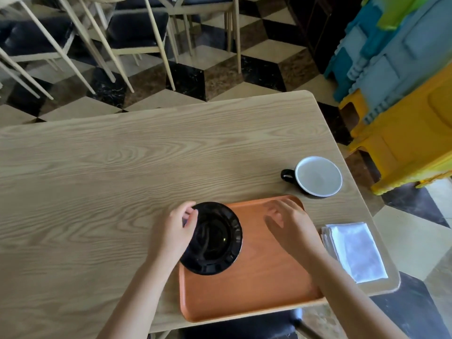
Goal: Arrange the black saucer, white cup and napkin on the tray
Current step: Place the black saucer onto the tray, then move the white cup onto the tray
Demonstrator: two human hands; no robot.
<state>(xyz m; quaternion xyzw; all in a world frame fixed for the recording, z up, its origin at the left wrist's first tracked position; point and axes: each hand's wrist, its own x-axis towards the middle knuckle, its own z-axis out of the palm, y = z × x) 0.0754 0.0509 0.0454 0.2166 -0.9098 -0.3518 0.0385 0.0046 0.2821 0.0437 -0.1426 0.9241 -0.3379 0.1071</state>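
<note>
At the counter's near edge, hands: both reach forward from six o'clock over the tray.
Left hand (pixel 175 231): fingers curled onto the nine o'clock rim of the round glossy black saucer (pixel 215 239), thumb and fingertips pinching its edge.
Right hand (pixel 289 222): fingers spread and loose, blurred, hovering above the tray's far right part; it grips nothing, and whether it touches the tray cannot be told.
Black saucer: lies over the tray's far left corner, its left part overhanging the tray edge; whether it rests flat or is slightly lifted cannot be told.
Tray (pixel 254 287): rectangular orange-brown wooden tray with rounded corners, on the light wood-grain counter (pixel 110 172), its near edge at the counter's front.
White cup (pixel 316 177): wide cup, white inside, dark outside with a black handle pointing to nine o'clock; upright on the counter at one o'clock from the tray, just off its far right corner.
Napkin (pixel 354 252): folded white square, flat on the counter at three o'clock from the tray, near the counter's right edge.
Surroundings: pale-legged chairs (pixel 137 33) with dark seats at eleven o'clock; blue and yellow plastic blocks (pixel 401 89) at two o'clock.
</note>
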